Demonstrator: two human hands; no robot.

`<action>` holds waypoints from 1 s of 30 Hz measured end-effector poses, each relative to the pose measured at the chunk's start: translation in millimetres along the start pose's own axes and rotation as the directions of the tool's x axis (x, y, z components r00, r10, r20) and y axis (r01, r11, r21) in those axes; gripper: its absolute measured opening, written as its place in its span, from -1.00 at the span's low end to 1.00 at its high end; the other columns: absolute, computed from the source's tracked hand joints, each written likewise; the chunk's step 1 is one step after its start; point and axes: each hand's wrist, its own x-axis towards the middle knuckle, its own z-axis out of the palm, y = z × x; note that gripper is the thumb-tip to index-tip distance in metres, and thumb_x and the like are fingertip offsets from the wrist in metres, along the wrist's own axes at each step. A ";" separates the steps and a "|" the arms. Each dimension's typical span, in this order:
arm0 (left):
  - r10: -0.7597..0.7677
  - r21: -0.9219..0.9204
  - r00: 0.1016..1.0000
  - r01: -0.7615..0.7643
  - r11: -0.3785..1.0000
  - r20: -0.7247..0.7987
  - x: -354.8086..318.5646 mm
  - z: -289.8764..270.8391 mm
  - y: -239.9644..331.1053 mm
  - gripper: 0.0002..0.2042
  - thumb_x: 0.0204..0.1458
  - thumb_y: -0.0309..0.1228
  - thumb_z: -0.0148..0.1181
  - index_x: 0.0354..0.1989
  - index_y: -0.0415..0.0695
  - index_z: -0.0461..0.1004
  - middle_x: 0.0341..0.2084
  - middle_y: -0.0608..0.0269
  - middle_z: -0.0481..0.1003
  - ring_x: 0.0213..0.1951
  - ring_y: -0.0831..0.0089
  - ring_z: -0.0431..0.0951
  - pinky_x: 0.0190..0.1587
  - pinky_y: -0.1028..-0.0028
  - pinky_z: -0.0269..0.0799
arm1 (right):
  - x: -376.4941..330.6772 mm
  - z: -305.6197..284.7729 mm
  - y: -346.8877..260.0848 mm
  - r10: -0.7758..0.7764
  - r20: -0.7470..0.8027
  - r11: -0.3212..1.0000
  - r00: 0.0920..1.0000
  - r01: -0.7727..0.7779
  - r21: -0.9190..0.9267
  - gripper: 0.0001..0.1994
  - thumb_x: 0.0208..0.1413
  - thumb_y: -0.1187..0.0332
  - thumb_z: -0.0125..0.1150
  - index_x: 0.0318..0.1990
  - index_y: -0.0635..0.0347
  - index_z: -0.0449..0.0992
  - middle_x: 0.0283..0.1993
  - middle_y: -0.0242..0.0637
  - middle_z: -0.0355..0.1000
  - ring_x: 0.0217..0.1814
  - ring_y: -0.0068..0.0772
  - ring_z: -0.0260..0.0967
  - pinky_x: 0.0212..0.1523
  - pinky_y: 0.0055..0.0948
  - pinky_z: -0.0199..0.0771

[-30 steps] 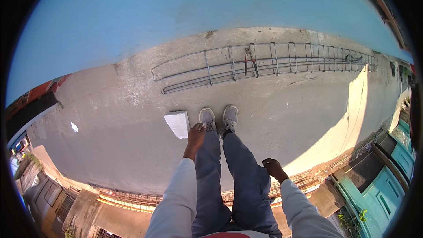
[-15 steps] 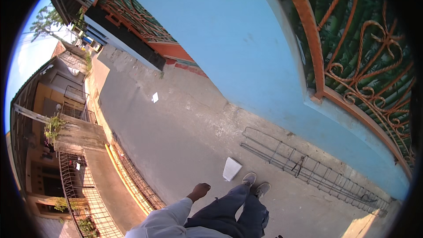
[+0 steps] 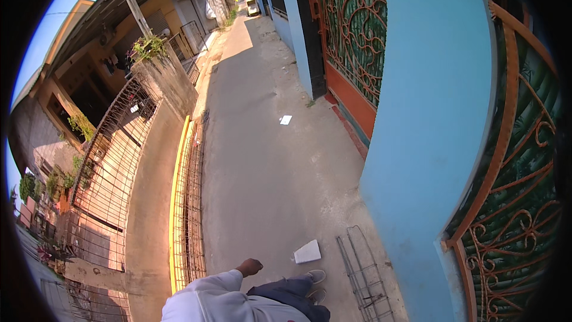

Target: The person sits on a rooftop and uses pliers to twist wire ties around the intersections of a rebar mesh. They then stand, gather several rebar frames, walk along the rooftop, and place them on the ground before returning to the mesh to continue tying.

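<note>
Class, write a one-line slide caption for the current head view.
Left hand above a grey lane, with a white slab and, along a blue wall, a rebar cage.

Blue wall [image 3: 429, 95], orange-framed gate [image 3: 347, 100], plant [image 3: 149, 48] atop concrete pillar [image 3: 165, 80]

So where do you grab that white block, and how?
Probably by its two long edges near the narrower end, coming from above, on the side nearer the left hand: the white block lies flat on the ground, and that end faces the hand.
</note>
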 end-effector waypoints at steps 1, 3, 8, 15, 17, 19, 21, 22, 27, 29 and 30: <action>0.046 0.034 0.999 -0.045 0.998 -0.021 -3.5 9.8 5.1 -0.76 0.14 -0.41 0.01 -0.13 -0.10 0.60 -0.07 0.08 0.59 0.00 0.03 0.59 0.03 0.15 0.55 | 12.3 -2.0 -26.0 0.080 0.045 0.996 0.996 -0.082 0.027 -0.63 0.23 0.20 0.20 0.17 0.00 0.44 -0.20 -0.17 0.54 -0.25 -0.25 0.51 -0.38 -0.28 0.58; -0.015 -0.027 1.000 0.016 1.000 0.025 -5.7 -2.0 35.6 -0.72 0.15 -0.37 0.00 -0.05 -0.09 0.60 -0.03 0.09 0.58 0.03 0.06 0.58 0.05 0.14 0.54 | 27.3 -10.3 -90.2 0.259 0.118 0.964 0.959 -0.264 0.027 -0.59 0.29 0.17 0.06 0.26 -0.08 0.35 -0.14 -0.17 0.53 -0.23 -0.22 0.48 -0.40 -0.04 0.55; -0.301 -0.555 0.951 0.217 0.803 -0.065 -33.9 20.4 38.2 -0.68 0.15 -0.18 0.14 -0.04 -0.05 0.65 -0.10 0.02 0.63 -0.04 0.05 0.61 0.10 0.22 0.48 | -12.8 20.4 -139.1 0.170 -0.110 0.908 0.979 -0.199 -0.368 -0.62 0.26 0.32 0.02 0.22 0.07 0.40 -0.22 -0.07 0.50 -0.43 -0.26 0.43 -0.47 -0.27 0.44; -0.410 -0.642 0.909 0.272 0.717 -0.073 -64.7 18.9 35.8 -0.67 0.14 -0.19 0.14 -0.04 -0.08 0.65 -0.08 0.01 0.62 -0.01 0.05 0.60 0.12 0.24 0.46 | 2.2 18.5 -161.9 0.317 -0.137 0.820 0.938 -0.344 -0.458 -0.64 0.31 0.26 -0.04 0.23 0.02 0.34 -0.25 -0.15 0.46 -0.46 -0.25 0.41 -0.52 -0.31 0.42; -0.421 -0.634 0.903 0.275 0.723 -0.088 -70.2 23.0 19.8 -0.66 0.14 -0.18 0.14 -0.04 -0.10 0.64 -0.06 0.02 0.61 0.00 0.04 0.60 0.13 0.25 0.46 | 12.9 34.2 -165.8 0.302 -0.069 0.832 0.951 -0.298 -0.468 -0.64 0.32 0.25 -0.05 0.23 0.05 0.34 -0.26 -0.16 0.45 -0.46 -0.25 0.42 -0.54 -0.30 0.42; -0.442 -0.657 0.892 0.282 0.699 -0.088 -81.1 28.7 5.1 -0.65 0.14 -0.18 0.14 -0.05 -0.13 0.64 -0.05 0.02 0.61 0.00 0.03 0.59 0.13 0.25 0.45 | 22.0 59.6 -170.3 0.268 -0.054 0.816 0.962 -0.257 -0.518 -0.65 0.32 0.25 -0.04 0.21 0.08 0.35 -0.27 -0.16 0.45 -0.46 -0.24 0.42 -0.55 -0.29 0.43; -0.450 -0.648 0.886 0.277 0.710 -0.114 -94.4 36.1 -17.4 -0.65 0.14 -0.18 0.14 -0.05 -0.14 0.64 -0.04 0.01 0.61 0.01 0.02 0.59 0.14 0.25 0.45 | 28.2 95.4 -175.6 0.263 -0.016 0.802 0.965 -0.228 -0.552 -0.66 0.31 0.26 -0.04 0.19 0.10 0.36 -0.28 -0.16 0.45 -0.46 -0.24 0.43 -0.55 -0.28 0.43; -0.446 -0.628 0.884 0.268 0.730 -0.141 -101.3 42.2 -31.7 -0.65 0.14 -0.18 0.14 -0.05 -0.14 0.64 -0.04 0.00 0.61 0.01 0.03 0.59 0.14 0.25 0.45 | 28.8 115.4 -178.6 0.273 0.014 0.798 0.962 -0.218 -0.561 -0.66 0.31 0.27 -0.04 0.18 0.11 0.36 -0.28 -0.16 0.45 -0.46 -0.25 0.44 -0.54 -0.29 0.44; -0.581 -0.793 0.814 0.349 0.499 -0.008 -118.3 35.6 -67.6 -0.65 0.14 -0.19 0.16 -0.04 -0.14 0.64 -0.05 0.00 0.62 0.03 0.07 0.59 0.14 0.28 0.44 | 34.3 220.2 -195.1 0.257 0.009 0.727 0.966 -0.187 -0.661 -0.67 0.27 0.31 -0.02 0.15 0.12 0.36 -0.28 -0.17 0.46 -0.47 -0.28 0.44 -0.54 -0.31 0.44; -0.597 -0.782 0.802 0.357 0.512 -0.025 -125.5 54.8 -99.6 -0.67 0.13 -0.21 0.18 -0.04 -0.14 0.64 -0.06 0.01 0.62 0.02 0.10 0.60 0.14 0.29 0.45 | 47.9 247.9 -185.4 0.281 0.065 0.720 0.957 -0.165 -0.674 -0.72 0.26 0.30 -0.02 0.08 0.14 0.39 -0.31 -0.16 0.45 -0.50 -0.29 0.43 -0.57 -0.32 0.43; -0.609 -0.803 0.793 0.376 0.461 0.022 -130.8 60.3 -113.9 -0.66 0.13 -0.21 0.18 -0.03 -0.13 0.64 -0.06 0.02 0.62 0.01 0.11 0.60 0.13 0.29 0.45 | 49.9 268.0 -181.3 0.273 0.072 0.700 0.959 -0.147 -0.699 -0.71 0.26 0.31 -0.02 0.08 0.14 0.40 -0.31 -0.16 0.45 -0.51 -0.29 0.43 -0.57 -0.32 0.42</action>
